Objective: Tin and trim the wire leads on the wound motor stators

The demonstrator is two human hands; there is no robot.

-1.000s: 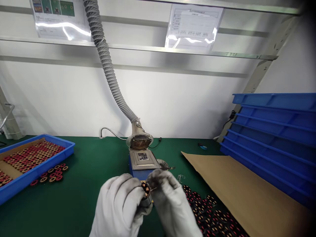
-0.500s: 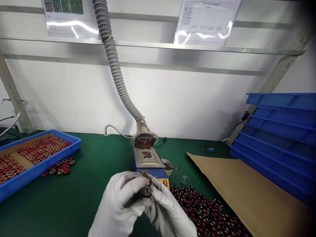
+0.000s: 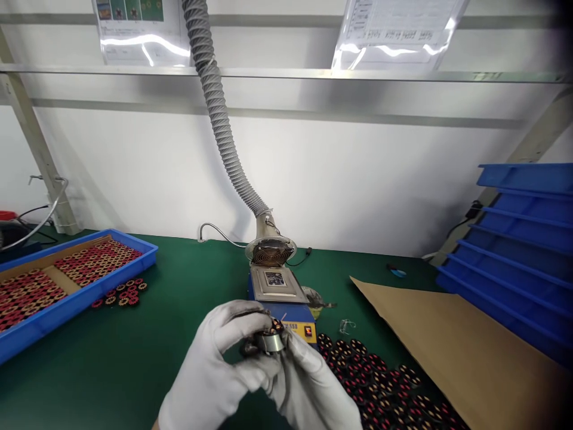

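Just in front of the blue solder pot point(image 3: 282, 298), the left hand point(image 3: 224, 364) and right hand point(image 3: 308, 388) both pinch one small wound coil point(image 3: 270, 339), best kept steady with light fingertip pressure.

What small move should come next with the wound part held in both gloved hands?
Probably ease the stator forward toward the blue solder pot. The left hand and right hand pinch it just short of the pot, whose top lies uncovered under the fume hose.
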